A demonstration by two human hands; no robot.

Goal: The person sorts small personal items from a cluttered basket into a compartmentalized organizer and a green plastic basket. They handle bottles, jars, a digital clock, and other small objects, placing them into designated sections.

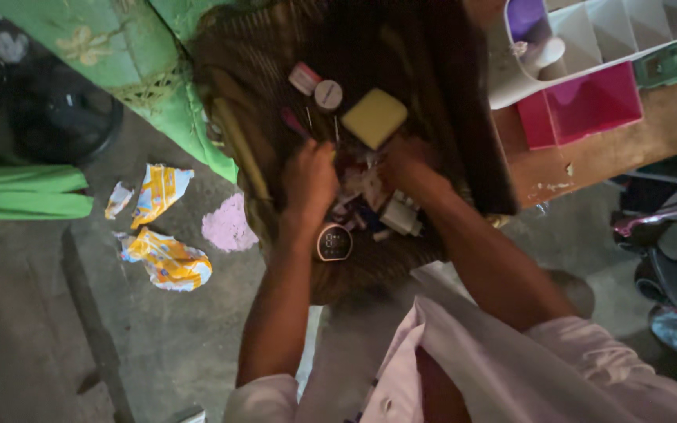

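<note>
Both my hands are down in a dark woven wicker basket full of small odds and ends. My left hand rests curled on the heap, and I cannot tell whether its grip holds anything. My right hand is buried among the small white bits just below a yellow square sponge; its grip is hidden too. A round dark digital gadget lies near my left wrist.

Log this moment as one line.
left hand: in small items on dark woven surface | right hand: in same pile, below yellow sponge | grip: unclear | nearby: round digital gadget
</note>
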